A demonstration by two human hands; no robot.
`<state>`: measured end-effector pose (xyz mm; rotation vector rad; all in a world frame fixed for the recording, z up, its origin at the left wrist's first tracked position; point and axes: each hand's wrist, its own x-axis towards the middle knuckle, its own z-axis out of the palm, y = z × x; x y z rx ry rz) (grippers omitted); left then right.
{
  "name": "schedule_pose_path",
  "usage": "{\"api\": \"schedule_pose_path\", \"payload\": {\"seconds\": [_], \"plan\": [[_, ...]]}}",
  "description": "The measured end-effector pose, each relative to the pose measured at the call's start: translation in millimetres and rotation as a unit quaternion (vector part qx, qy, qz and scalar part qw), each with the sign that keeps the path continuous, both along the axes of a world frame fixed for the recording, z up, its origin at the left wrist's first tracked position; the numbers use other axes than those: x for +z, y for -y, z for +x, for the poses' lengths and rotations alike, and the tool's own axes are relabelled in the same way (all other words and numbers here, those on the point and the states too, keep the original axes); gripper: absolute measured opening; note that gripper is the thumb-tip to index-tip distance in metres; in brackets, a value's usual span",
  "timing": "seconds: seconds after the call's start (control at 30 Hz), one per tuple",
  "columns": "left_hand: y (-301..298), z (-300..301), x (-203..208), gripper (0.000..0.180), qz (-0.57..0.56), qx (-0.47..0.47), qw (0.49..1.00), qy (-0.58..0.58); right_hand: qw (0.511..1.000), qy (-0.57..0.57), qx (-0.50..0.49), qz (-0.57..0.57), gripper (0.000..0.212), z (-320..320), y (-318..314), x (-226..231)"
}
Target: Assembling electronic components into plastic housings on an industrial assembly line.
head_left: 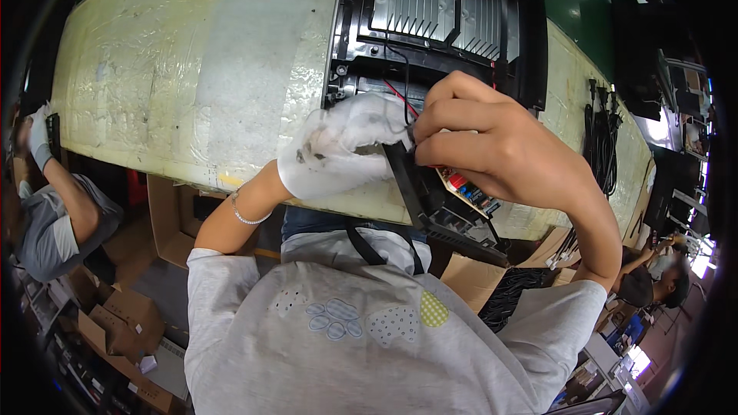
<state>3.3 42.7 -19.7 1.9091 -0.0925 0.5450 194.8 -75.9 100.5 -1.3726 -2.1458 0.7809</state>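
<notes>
My left hand (346, 146), in a soiled white glove, grips the upper end of a black plastic panel (409, 186), which tilts over the table's front edge. On that panel sits a small circuit board (470, 190) with red and blue parts, half covered by my right hand (500, 138). My bare right fingers are pinched together beside the glove, where thin red and black wires (400, 94) reach them; the fingertips hide the wire ends. Beyond both hands lies a black housing (354, 54) with finned silver heat sinks (419, 4), from which the wires come.
The worktable (169, 69) has a worn, film-covered top. Black cables (603, 138) lie bundled at its right. Below the front edge stand an open cardboard box (165, 219) and a box of black cables (511, 296). One person (61, 215) works at far left, another (653, 280) at far right.
</notes>
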Motion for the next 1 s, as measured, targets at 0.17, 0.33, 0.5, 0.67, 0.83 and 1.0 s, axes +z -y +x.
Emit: {"api": "schedule_pose_path", "payload": {"seconds": [0.17,0.33,0.5,0.67,0.83,1.0], "plan": [[-1.2,4.9,12.9,0.026,0.044,-0.017,0.999,0.010,0.991,0.135,0.000,0.007,0.026,-2.7,-2.5,18.9],[8.3,-4.8,-1.8,0.029,0.011,0.017,0.996,-0.089,0.969,0.111,-0.092,0.200,0.031,-26.7,-7.5,23.4],[5.9,-0.5,8.3,0.026,0.012,0.036,0.999,-0.009,0.966,0.218,-0.022,0.136,0.027,-10.1,0.3,15.2],[0.8,1.5,15.9,0.023,-0.001,0.019,1.000,-0.007,0.992,0.124,-0.001,-0.028,0.025,-3.6,5.0,12.9],[-6.1,0.1,4.7,0.025,0.002,-0.028,0.999,0.047,0.971,0.190,-0.126,0.067,0.020,-18.1,4.6,28.9],[0.6,-5.2,15.4,0.035,0.034,-0.005,0.997,0.067,0.955,0.154,-0.214,0.137,0.033,-16.9,64.8,31.6]]}}
